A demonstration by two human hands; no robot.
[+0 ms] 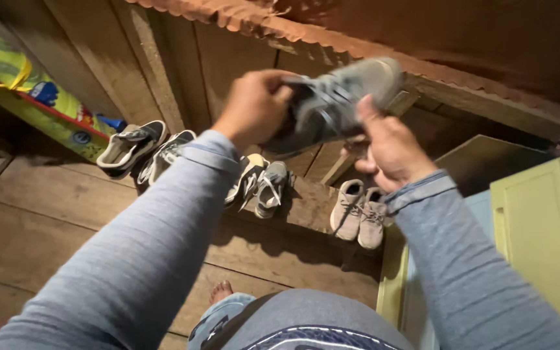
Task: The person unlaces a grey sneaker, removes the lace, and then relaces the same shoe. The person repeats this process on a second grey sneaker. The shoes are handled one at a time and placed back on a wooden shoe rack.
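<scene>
I hold a grey sneaker (338, 97) up in front of me, above a wooden ledge. My left hand (254, 107) grips its heel end. My right hand (390, 146) touches its underside near the middle, thumb up against the shoe. Below, pairs of shoes stand in a row against the wooden wall: a black-and-white pair (140, 149) at left, a dark pair with white laces (260, 185) in the middle, and a beige pair (358, 210) at right.
A yellow-green patterned bag (34, 97) leans at the far left. A pale yellow and light blue cabinet door (533, 227) stands at the right. My bare foot (220, 291) rests on the plank floor (40, 220).
</scene>
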